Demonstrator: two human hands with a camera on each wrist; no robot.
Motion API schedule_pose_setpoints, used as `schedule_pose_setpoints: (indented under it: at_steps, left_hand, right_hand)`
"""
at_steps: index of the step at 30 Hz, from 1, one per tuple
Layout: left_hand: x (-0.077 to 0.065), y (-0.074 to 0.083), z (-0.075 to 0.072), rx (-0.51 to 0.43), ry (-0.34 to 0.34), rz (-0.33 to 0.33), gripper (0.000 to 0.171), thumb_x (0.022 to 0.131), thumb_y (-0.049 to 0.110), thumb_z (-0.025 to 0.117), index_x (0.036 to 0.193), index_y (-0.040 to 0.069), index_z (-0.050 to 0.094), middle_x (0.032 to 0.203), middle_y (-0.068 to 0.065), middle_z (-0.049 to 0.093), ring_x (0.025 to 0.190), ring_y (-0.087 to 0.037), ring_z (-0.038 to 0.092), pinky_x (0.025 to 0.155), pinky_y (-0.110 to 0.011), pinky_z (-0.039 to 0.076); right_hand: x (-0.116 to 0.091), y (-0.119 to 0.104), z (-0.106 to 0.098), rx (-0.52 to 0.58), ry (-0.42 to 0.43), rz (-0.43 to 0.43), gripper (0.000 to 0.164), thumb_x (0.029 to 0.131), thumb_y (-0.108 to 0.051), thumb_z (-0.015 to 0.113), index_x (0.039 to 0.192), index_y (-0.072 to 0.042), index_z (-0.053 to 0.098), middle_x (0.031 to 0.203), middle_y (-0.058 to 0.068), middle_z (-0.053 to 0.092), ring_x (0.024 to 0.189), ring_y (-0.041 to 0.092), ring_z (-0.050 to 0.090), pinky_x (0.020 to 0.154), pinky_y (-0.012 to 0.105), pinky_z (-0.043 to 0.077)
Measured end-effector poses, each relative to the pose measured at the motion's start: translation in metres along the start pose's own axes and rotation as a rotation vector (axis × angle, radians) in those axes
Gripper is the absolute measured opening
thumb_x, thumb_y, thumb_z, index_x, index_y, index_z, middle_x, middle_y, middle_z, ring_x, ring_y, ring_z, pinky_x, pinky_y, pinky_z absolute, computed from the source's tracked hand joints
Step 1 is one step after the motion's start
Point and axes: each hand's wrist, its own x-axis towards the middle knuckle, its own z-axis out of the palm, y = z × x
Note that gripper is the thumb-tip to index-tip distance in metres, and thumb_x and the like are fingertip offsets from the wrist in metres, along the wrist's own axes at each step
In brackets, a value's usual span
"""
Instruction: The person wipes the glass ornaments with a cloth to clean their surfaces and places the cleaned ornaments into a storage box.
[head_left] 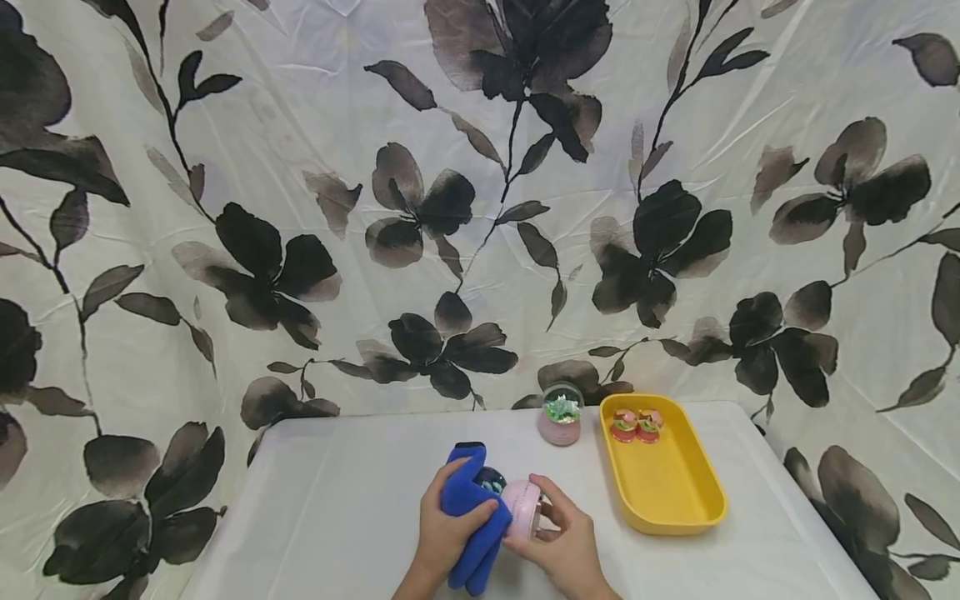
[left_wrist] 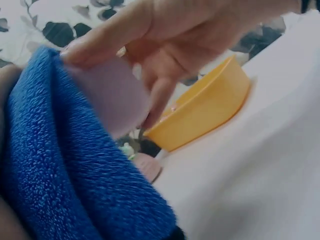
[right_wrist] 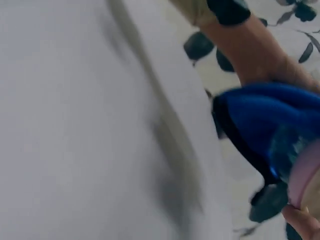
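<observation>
Low in the middle of the head view, my left hand grips a folded blue cloth with a dark edge. Fingers of my right hand hold a snow globe by its pale pink base, tipped on its side. Its clear dome points left into the cloth, which covers part of it. The left wrist view shows the cloth up close beside the pink base. In the right wrist view, the cloth wraps behind the dome.
A second snow globe with a pink base stands upright at the table's back edge. To its right lies a yellow tray with two small red-and-pink pieces at its far end. A floral curtain hangs behind the white table.
</observation>
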Motion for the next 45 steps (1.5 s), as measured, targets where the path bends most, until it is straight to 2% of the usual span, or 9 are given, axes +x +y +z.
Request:
schedule_pose_setpoints:
  at_steps: [9,12,16,20,24,31,36,41,45]
  left_hand:
    - [0.005,0.009,-0.014,0.035,-0.385,-0.075,0.059,0.076,0.020,0.083,0.129,0.024,0.058,0.125,-0.008,0.058,0.109,-0.031,0.056,0.083,-0.047,0.048]
    - [0.007,0.009,-0.017,0.009,-0.519,-0.084,0.059,0.077,0.019,0.081,0.131,0.023,0.057,0.125,-0.007,0.058,0.108,-0.030,0.056,0.082,-0.041,0.049]
    - [0.008,0.009,-0.018,-0.027,-0.573,-0.077,0.062,0.077,0.020,0.080,0.134,0.023,0.055,0.125,-0.007,0.059,0.107,-0.030,0.057,0.082,-0.040,0.049]
    - [0.006,0.011,-0.021,-0.124,-0.555,-0.079,0.063,0.077,0.017,0.077,0.135,0.015,0.053,0.124,-0.013,0.057,0.106,-0.032,0.055,0.082,-0.041,0.049]
    - [0.004,0.013,-0.022,-0.240,-0.510,-0.081,0.065,0.077,0.016,0.074,0.136,0.008,0.049,0.122,-0.018,0.055,0.106,-0.033,0.054,0.084,-0.043,0.049]
    - [0.006,0.015,-0.014,-0.320,-0.359,-0.051,0.074,0.076,0.015,0.077,0.141,0.010,0.042,0.126,-0.020,0.052,0.111,-0.036,0.051,0.088,-0.047,0.044]
    - [0.004,0.015,-0.008,-0.233,-0.193,-0.084,0.079,0.073,0.012,0.080,0.143,0.018,0.042,0.129,-0.018,0.051,0.112,-0.036,0.051,0.086,-0.046,0.045]
    - [0.001,0.011,0.002,-0.162,-0.059,-0.106,0.079,0.075,0.011,0.081,0.142,0.022,0.042,0.132,-0.015,0.049,0.114,-0.035,0.048,0.085,-0.044,0.045]
    - [-0.002,0.010,0.008,-0.122,-0.030,-0.103,0.076,0.078,0.014,0.080,0.142,0.025,0.042,0.134,-0.013,0.049,0.116,-0.035,0.048,0.087,-0.046,0.046]
  right_hand:
    - [0.027,-0.042,-0.040,-0.551,-0.473,-0.602,0.072,0.069,-0.030,0.089,0.133,-0.019,0.058,0.136,0.000,0.055,0.121,0.020,0.054,0.088,0.036,0.051]
    - [0.034,-0.055,-0.047,-0.619,-0.611,-0.639,0.072,0.069,-0.033,0.089,0.133,-0.021,0.058,0.136,-0.003,0.055,0.122,0.016,0.053,0.094,0.036,0.048]
    - [0.039,-0.047,-0.053,-0.455,-0.634,-0.502,0.071,0.070,-0.034,0.088,0.133,-0.020,0.058,0.135,-0.001,0.056,0.121,0.017,0.054,0.088,0.034,0.051]
    - [0.037,-0.020,-0.054,-0.080,-0.572,-0.237,0.068,0.074,-0.016,0.086,0.135,-0.011,0.056,0.134,0.010,0.056,0.110,0.024,0.060,0.076,0.037,0.056]
    - [0.028,0.003,-0.045,0.274,-0.470,-0.042,0.068,0.077,-0.002,0.079,0.138,0.000,0.048,0.133,0.019,0.052,0.105,0.029,0.060,0.080,0.042,0.054]
    - [0.011,0.011,-0.018,0.648,-0.179,0.286,0.069,0.091,-0.008,0.062,0.150,-0.001,0.027,0.136,0.008,0.048,0.113,0.022,0.053,0.092,0.042,0.048]
    - [0.001,0.003,0.006,0.642,0.025,0.355,0.078,0.093,-0.018,0.065,0.153,-0.002,0.018,0.137,0.009,0.047,0.108,0.020,0.055,0.088,0.050,0.049]
    - [-0.009,-0.001,0.027,0.514,0.228,0.251,0.082,0.082,-0.006,0.077,0.149,-0.002,0.031,0.149,0.018,0.036,0.110,0.025,0.058,0.083,0.044,0.053]
    - [-0.015,0.001,0.035,0.270,0.332,0.088,0.083,0.069,-0.010,0.088,0.142,-0.010,0.048,0.146,0.015,0.042,0.112,0.031,0.058,0.078,0.037,0.055]
